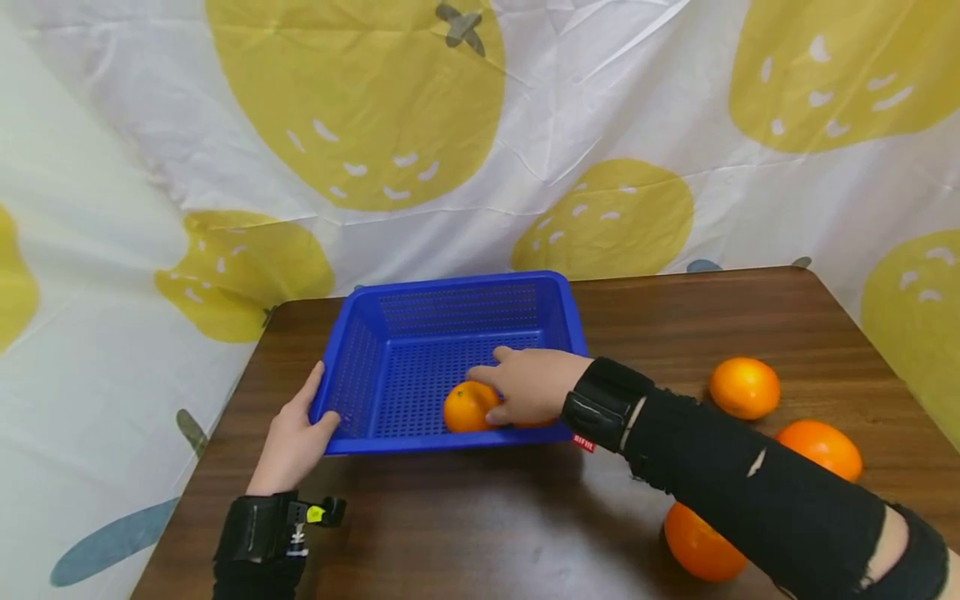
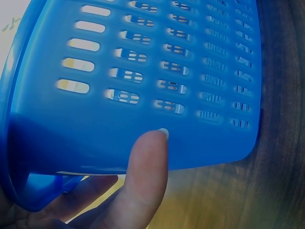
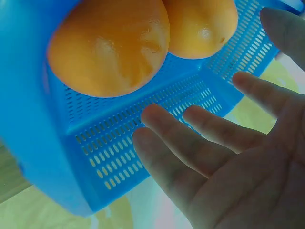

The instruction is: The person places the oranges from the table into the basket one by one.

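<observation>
A blue perforated plastic basket stands on the table. My left hand grips its near left corner; in the left wrist view the thumb presses the outer wall, with other fingers by the rim. Inside the basket, near its front side, lies an orange. A second orange beside it is mostly hidden under my right hand in the head view. My right hand reaches over the right wall, above these oranges. Its fingers are spread and hold nothing, apart from the fruit in the right wrist view.
Right of the basket are three more oranges: one farther back, one partly behind the right sleeve and one near the front. A fruit-patterned cloth hangs behind the brown wooden table.
</observation>
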`<action>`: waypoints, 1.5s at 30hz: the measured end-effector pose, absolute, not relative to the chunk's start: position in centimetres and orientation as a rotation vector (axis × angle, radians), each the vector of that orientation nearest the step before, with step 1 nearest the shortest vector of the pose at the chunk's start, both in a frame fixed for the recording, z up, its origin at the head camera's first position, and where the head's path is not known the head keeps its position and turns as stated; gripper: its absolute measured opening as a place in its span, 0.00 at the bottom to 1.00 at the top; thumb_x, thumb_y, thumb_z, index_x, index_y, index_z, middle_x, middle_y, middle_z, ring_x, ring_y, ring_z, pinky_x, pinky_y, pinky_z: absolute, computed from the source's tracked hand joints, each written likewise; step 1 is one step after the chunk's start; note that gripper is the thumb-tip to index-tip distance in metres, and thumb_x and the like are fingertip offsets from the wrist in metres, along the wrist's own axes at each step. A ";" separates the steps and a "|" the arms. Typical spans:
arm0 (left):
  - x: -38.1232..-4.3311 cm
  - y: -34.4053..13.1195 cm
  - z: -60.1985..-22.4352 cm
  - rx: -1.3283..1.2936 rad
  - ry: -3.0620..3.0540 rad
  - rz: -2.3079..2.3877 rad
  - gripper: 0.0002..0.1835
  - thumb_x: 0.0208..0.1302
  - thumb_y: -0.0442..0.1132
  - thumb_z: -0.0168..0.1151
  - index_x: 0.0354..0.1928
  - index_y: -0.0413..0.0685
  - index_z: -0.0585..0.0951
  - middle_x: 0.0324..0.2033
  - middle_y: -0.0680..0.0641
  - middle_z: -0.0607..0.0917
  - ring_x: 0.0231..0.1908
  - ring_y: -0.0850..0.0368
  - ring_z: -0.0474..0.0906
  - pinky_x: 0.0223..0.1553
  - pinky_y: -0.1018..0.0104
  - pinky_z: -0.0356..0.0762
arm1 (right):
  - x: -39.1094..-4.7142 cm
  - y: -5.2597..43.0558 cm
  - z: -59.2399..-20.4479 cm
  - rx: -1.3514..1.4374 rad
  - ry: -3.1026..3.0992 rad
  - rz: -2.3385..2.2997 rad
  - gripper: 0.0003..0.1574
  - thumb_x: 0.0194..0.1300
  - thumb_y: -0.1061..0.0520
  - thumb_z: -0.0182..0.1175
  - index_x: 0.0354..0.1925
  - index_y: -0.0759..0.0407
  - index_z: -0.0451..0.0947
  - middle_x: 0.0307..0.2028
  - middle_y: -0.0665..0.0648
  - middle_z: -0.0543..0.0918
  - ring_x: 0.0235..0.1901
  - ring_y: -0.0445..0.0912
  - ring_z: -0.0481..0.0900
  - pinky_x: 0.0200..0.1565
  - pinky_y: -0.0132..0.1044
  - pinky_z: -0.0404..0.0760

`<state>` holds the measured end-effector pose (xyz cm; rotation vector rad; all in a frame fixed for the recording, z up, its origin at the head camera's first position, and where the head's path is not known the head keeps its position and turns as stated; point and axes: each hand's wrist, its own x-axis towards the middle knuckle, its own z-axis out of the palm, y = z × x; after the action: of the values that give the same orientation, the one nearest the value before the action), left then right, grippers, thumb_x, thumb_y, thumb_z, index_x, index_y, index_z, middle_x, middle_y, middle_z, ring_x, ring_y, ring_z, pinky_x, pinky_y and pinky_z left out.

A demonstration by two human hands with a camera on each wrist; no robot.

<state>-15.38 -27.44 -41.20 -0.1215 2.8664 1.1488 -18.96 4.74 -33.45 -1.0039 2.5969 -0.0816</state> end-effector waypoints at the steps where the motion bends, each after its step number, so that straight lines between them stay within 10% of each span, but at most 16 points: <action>1: -15.4 -27.4 -41.2 -0.124 2.863 1.148 0.38 0.64 0.39 0.44 0.72 0.63 0.40 0.66 0.31 0.59 0.48 0.40 0.67 0.50 0.40 0.69 | -18.9 5.0 -33.5 -1.007 2.603 -0.091 0.39 0.61 0.37 0.53 0.68 0.42 0.59 0.61 0.62 0.69 0.53 0.52 0.70 0.56 0.50 0.70; 45: -15.3 -27.3 -41.1 -0.119 2.890 1.127 0.39 0.64 0.39 0.44 0.72 0.65 0.40 0.66 0.30 0.60 0.49 0.40 0.67 0.51 0.38 0.67 | -16.2 15.5 -35.3 -1.071 2.913 -0.262 0.43 0.58 0.33 0.53 0.68 0.44 0.58 0.60 0.63 0.69 0.54 0.56 0.68 0.55 0.55 0.69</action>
<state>-15.31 -27.28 -41.06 -0.1186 2.8904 1.1271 -16.18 15.53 -35.30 -1.0709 2.9131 -0.2617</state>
